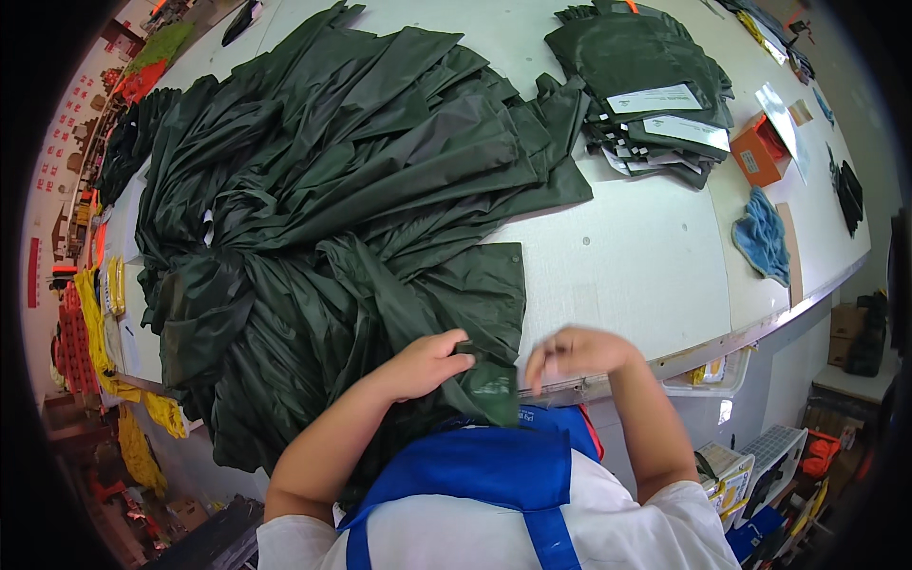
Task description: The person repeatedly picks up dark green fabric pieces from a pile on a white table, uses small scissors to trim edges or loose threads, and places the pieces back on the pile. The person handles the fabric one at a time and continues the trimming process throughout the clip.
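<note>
A large heap of dark green coated fabric point(380, 142) covers the left and middle of the white table point(617, 275), and part of it hangs over the front edge toward my blue apron point(465, 465). My left hand point(427, 368) is closed on a fold of this fabric near the table's front edge, thumb and fingers around it. Just to the right of the cloth's edge, my right hand point(581, 351) is bent inward above the table edge. Its fingers are smeared by motion, and I see nothing held in them.
At the back right lies a stack of folded dark green pieces point(646, 57) with white labels. An orange box point(763, 152) and a crumpled blue cloth point(761, 237) sit farther right. White baskets point(727, 470) stand below the table at right; yellow cloths point(93, 313) hang at far left.
</note>
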Motion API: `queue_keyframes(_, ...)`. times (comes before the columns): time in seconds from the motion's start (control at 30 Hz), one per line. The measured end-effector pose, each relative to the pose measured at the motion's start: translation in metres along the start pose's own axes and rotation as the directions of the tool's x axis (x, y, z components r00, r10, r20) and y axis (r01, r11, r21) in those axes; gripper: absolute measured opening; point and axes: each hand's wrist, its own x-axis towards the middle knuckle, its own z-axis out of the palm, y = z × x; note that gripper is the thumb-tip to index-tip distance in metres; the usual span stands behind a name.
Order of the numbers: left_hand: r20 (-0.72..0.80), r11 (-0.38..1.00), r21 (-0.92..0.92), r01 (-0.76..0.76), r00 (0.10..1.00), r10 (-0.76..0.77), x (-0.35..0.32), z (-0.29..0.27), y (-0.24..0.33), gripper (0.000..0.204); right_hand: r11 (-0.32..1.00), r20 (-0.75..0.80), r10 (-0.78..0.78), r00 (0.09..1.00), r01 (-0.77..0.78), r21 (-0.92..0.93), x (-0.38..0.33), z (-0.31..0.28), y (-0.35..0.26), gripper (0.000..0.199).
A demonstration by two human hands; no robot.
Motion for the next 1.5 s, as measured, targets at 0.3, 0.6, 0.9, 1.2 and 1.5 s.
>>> queue_keyframes(0.3, 0.058, 0.729, 0.665, 0.165, 0.961, -0.27, 0.018, 0.039, -0.054, 0.034, 0.932, -0.915, -0.363, 0.177, 0.089, -0.352, 0.142, -0.17, 0.003, 0.031)
queue_keyframes(0.6, -0.593, 0.915, 0.034, -0.402, 0.729, 0.342, 0.01, -0.039, 0.059, 0.056, 0.614, -0.546, -0.74, 0.392, 0.064, -0.787, 0.105, -0.051, -0.044, 0.024)
queue_keyframes(0.9, -0.435, 0.887, 0.385, -0.256, 0.797, 0.419, 0.004, -0.032, 0.126, 0.03, 0.942, -0.468, -0.301, 0.831, 0.181, -0.283, 0.073, 0.048, -0.065, 0.012)
queue_keyframes(1.2, -0.434, 0.814, -0.448, -0.369, 0.886, 0.163, -0.008, -0.046, 0.119, 0.005, 0.225, -0.085, -0.883, 0.462, 0.256, -0.94, 0.057, 0.068, -0.037, 0.029)
queue_keyframes(1.5, -0.434, 0.644, -0.654, -0.396, 0.894, 0.108, -0.021, -0.043, 0.111, 0.007, 0.408, -0.324, -0.891, 0.317, 0.248, -0.879, 0.056, 0.082, -0.027, 0.03)
